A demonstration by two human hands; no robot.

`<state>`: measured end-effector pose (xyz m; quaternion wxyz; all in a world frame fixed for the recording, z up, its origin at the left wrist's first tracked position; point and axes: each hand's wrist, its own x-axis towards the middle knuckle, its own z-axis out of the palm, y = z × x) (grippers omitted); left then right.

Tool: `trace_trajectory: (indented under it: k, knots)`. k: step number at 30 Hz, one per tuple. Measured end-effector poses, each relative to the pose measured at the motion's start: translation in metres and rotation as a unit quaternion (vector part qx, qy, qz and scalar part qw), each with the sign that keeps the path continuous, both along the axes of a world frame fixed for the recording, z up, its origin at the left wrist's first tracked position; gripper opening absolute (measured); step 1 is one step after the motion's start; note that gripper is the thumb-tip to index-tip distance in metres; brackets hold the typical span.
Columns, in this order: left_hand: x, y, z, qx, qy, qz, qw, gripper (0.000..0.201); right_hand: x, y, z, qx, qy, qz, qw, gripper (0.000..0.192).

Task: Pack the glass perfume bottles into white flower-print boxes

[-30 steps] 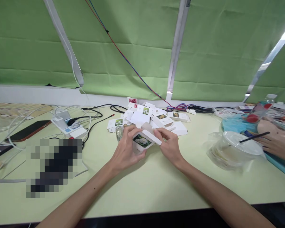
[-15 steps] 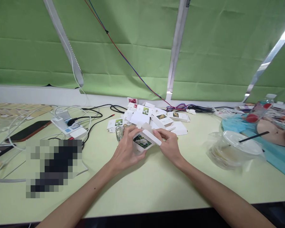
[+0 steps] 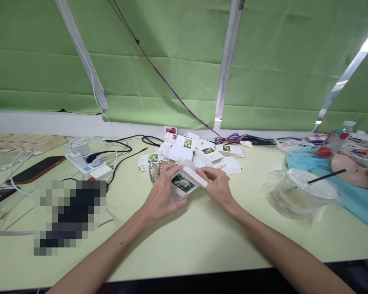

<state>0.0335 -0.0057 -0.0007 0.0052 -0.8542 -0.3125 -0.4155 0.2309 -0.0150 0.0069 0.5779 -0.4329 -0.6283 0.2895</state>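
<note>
A small white carton (image 3: 183,183) with a picture of white flowers is held tilted above the table. My left hand (image 3: 164,188) is closed around its left side, thumb along the bottom edge. At the carton's upper right end, my right hand (image 3: 216,183) pinches the flap edge with thumb and fingers. An end flap (image 3: 187,164) stands up at the far side; the carton's inside is hidden. Just beyond my left hand stand several small glass bottles (image 3: 153,171), partly covered by my fingers. Behind them lies a loose pile of white cartons (image 3: 180,153) with flower pictures.
A power strip (image 3: 92,166) with plugs and cables lies to the left, near a phone (image 3: 38,169). On the right are a lidded plastic cup (image 3: 309,185) with a black straw and a blue cloth (image 3: 355,202). Coiled wires (image 3: 257,141) run along the wall.
The flap at the far end of the carton has shifted slightly, and my right fingers have moved a little at the edge. Otherwise both hands keep their hold.
</note>
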Motion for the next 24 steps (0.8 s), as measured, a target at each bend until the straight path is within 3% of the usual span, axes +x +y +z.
trace_trajectory:
  k: [24]
  knots:
    - [0.0001,-0.0010,0.0025,-0.020,0.003,-0.003,1.000,0.088,0.0035,0.0031,-0.0007,-0.033,0.001,0.024,0.999,0.039]
